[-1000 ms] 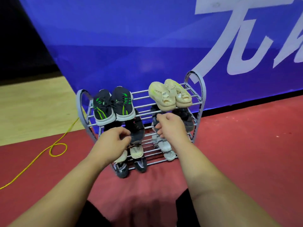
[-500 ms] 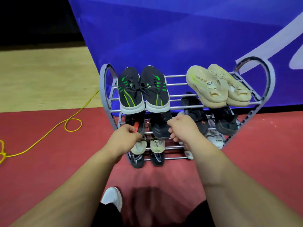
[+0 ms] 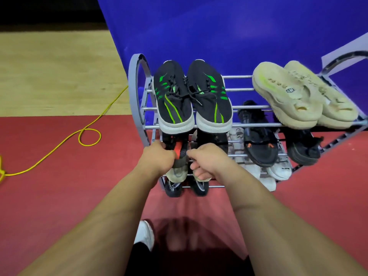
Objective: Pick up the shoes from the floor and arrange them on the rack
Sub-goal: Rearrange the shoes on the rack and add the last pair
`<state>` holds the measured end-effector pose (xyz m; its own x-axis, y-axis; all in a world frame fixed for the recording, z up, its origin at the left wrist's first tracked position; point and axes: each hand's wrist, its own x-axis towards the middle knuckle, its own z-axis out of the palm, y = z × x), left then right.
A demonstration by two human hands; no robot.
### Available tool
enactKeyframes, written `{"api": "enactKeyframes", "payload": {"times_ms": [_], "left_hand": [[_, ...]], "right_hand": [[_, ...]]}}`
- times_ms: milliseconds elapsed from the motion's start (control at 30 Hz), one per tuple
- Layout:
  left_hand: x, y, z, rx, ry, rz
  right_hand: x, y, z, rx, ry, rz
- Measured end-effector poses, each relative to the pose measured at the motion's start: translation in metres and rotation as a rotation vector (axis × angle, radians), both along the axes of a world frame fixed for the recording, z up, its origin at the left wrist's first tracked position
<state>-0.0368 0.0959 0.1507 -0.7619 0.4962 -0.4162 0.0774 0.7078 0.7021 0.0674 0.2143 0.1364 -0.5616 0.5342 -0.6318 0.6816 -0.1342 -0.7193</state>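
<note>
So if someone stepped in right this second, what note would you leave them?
Left hand: grips a black and orange shoe on the rack's second shelf down.
Right hand: fingers curled on the plain black shoe beside it; grip partly hidden.
Done: green-striped sneakers and beige slippers sit on top, with more pairs below.
Left: probably just seat this pair and let go. The only shoe seen on the floor, a white shoe, looks worn on a foot.
</note>
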Motion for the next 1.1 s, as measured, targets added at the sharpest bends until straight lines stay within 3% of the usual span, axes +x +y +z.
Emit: {"api": "enactKeyframes", "payload": {"times_ms": [167,333,600,867,1000,1100], "left_hand": [[-0.011,-0.006,-0.014,-0.029,-0.14,0.093],[-0.017,-0.011,-0.02,0.064,-0.28,0.162],[-0.011,-0.01,-0.018,0.134,-0.458,0.235],[0.005,-0.007,-0.017,0.162,-0.547,0.278],[0.011,-0.005,-0.016,0.168,-0.559,0.297],[0.014,-0.002,-0.017,0.19,-0.591,0.323]], "right_hand": [[-0.021,-0.022,-0.012,-0.044,-0.08,-0.025],[-0.027,-0.033,-0.016,-0.295,0.083,-0.195],[-0.022,-0.024,-0.017,-0.412,0.16,-0.298],[0.001,-0.014,-0.012,-0.381,-0.071,0.005],[0.032,-0.004,-0.024,-0.571,-0.209,-0.024],[0.049,0.0,-0.035,-0.634,-0.189,-0.151]]}}
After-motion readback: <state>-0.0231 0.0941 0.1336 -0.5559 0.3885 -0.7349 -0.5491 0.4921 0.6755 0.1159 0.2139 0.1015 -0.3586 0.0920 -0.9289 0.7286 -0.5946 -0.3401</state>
